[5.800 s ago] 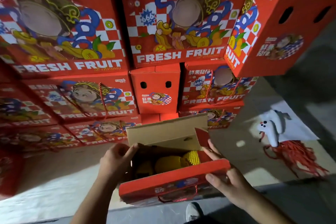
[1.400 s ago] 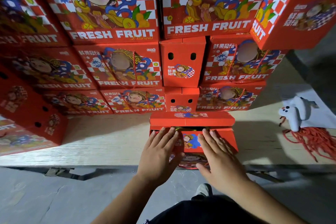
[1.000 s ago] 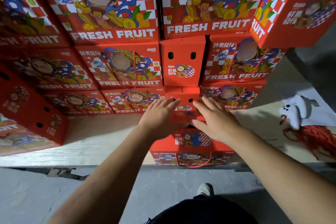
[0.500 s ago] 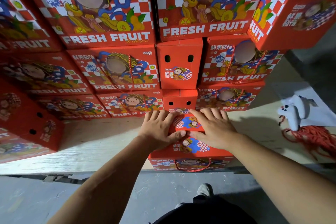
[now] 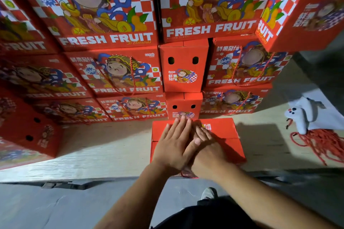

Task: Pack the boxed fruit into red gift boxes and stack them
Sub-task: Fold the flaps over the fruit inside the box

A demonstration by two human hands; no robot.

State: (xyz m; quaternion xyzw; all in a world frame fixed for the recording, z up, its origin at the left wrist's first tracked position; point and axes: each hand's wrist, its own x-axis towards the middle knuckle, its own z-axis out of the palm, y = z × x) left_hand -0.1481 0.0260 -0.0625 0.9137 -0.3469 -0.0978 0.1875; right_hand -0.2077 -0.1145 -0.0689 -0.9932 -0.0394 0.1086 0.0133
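A red gift box (image 5: pixel 225 126) stands on the pale wooden platform (image 5: pixel 104 150) just in front of me, its top flaps folded down. My left hand (image 5: pixel 175 145) lies flat on the top with straight fingers. My right hand (image 5: pixel 206 152) presses on the top beside it, partly under the left hand's fingers. A wall of stacked red "FRESH FRUIT" gift boxes (image 5: pixel 115 78) rises right behind the box. The fruit inside is hidden.
More red boxes (image 5: pixel 28 132) crowd the left side of the platform. At the right lie a white glove (image 5: pixel 301 115) and a bundle of red cord (image 5: pixel 320 141). Grey concrete floor (image 5: pixel 55 208) and my shoe (image 5: pixel 208 193) are below the platform's edge.
The box's flaps, open with yellow fruit showing earlier, are now folded shut. My hands have slid back from the far flap and now overlap on the top.
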